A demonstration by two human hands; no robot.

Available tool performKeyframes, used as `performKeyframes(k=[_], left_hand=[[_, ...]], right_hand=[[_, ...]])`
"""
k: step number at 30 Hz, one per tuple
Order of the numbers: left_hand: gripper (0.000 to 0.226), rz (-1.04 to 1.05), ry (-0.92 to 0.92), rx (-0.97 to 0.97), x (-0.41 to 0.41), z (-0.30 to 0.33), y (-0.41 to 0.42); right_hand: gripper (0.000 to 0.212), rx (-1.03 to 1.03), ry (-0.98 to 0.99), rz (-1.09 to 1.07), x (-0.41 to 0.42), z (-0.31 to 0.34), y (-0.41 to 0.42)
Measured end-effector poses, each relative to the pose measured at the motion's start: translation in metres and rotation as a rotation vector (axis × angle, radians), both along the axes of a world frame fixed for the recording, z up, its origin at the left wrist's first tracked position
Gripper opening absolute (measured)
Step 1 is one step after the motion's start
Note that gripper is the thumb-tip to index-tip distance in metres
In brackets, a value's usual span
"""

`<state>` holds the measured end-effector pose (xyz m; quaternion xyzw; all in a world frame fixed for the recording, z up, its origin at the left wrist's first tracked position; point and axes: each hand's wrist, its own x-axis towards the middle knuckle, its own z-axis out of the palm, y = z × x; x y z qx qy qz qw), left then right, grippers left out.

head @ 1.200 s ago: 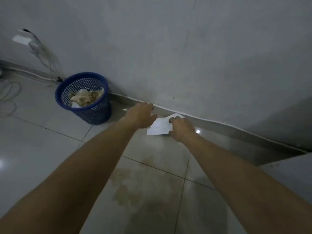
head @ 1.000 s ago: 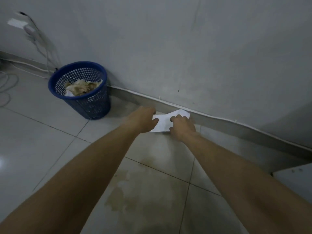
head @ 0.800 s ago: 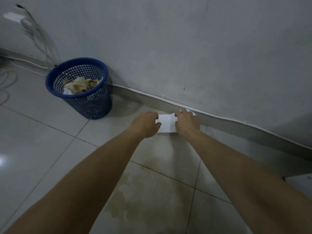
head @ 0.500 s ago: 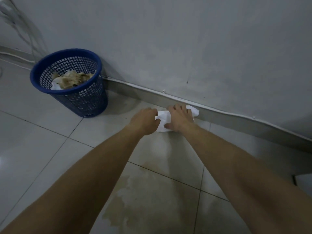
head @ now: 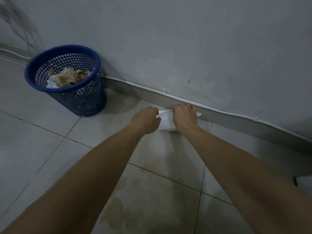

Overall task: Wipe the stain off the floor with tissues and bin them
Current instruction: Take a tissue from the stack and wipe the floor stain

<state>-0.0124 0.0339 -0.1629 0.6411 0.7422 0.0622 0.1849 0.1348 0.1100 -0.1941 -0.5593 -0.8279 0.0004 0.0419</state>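
Note:
A white tissue (head: 166,121) is held above the floor tiles near the skirting board, between both hands. My left hand (head: 146,121) grips its left edge with curled fingers. My right hand (head: 184,116) pinches its right part, and a corner sticks out past the hand at the right. A brownish stain (head: 135,200) spreads over the tiles below my forearms. The blue mesh bin (head: 67,80) stands by the wall at the left, holding several crumpled, stained tissues (head: 67,77).
The grey wall (head: 168,48) and its skirting board (head: 236,122) with a thin white cable run just behind the hands. Cables hang on the wall at the top left. A white object's corner (head: 303,182) shows at the right edge.
Both hands have drawn closer together on the tissue, folding it narrower. The view has shifted, so the bin sits larger and nearer in the frame.

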Motion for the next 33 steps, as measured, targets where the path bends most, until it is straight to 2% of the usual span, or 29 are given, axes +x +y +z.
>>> performKeyframes(k=[15,22,26,29,33], left_hand=[[0.055,-0.048,-0.11,-0.133,0.024,-0.005,0.006],[0.062,-0.095,-0.119,-0.18,0.038,-0.003,0.006],[0.063,-0.105,-0.104,-0.197,0.042,-0.004,0.006],[0.063,-0.099,-0.092,-0.197,0.041,-0.008,0.009],[0.065,-0.099,-0.067,-0.188,0.041,-0.01,0.016]], right_hand=[[0.026,0.258,0.206,-0.018,0.017,0.063,0.025],[0.024,0.235,0.308,-0.052,0.028,0.087,0.03],[0.024,0.132,0.319,-0.084,0.03,0.094,0.029],[0.022,0.198,0.454,-0.122,0.034,0.101,0.03],[0.024,0.196,0.484,-0.11,0.036,0.107,0.031]])
